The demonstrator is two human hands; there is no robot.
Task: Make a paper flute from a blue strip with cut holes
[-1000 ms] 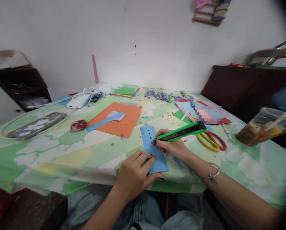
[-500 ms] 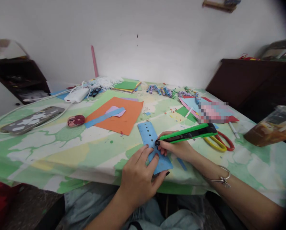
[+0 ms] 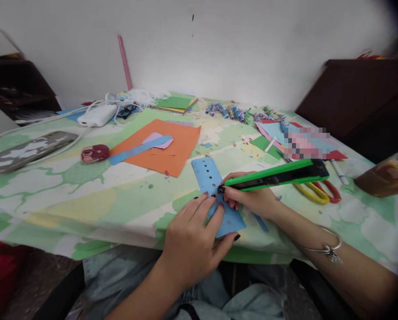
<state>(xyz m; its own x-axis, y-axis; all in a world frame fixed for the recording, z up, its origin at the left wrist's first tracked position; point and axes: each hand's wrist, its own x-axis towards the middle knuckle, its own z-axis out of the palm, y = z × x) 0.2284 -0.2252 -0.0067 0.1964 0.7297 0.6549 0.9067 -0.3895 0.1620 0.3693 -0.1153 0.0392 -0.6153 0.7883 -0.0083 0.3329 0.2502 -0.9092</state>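
1. Left hand (image 3: pixel 191 238): fingers slightly spread, resting on blue card (image 3: pixel 203 178).
2. Blue card: on tablecloth (image 3: pixel 125 204), beneath both hands, row of dark holes showing.
3. Right hand (image 3: pixel 254 199): closed around green cutter (image 3: pixel 272 176), tip hidden by fingers.

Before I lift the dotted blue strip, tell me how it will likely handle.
The dotted blue strip looks thin, so it is probably light and bendable. Lying flat, it seems unlikely to roll. Its dark spots, if punched through, might let it tear along that row.
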